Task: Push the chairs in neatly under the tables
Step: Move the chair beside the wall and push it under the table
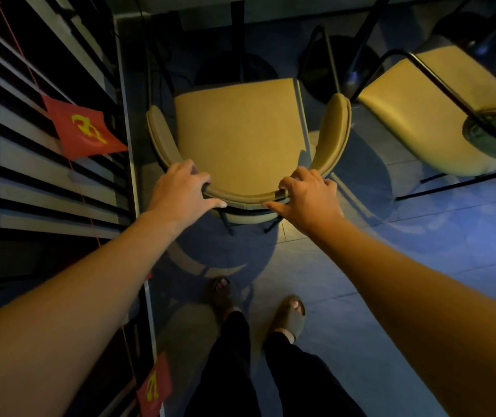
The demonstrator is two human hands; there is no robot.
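The tan chair (237,130) stands on the tiled floor (376,296) facing a table (204,7) whose top is cut off by the upper frame edge; the left hand (177,191) and right hand (309,197) each clasp its curved backrest rim. A slatted wall (45,161) hung with red flags (84,127) lies close on the left. A second chair (427,115), partly cropped, sits near on the right, with open floor behind.

Dim, bluish scene; edges warped, perhaps slightly blurred at right.
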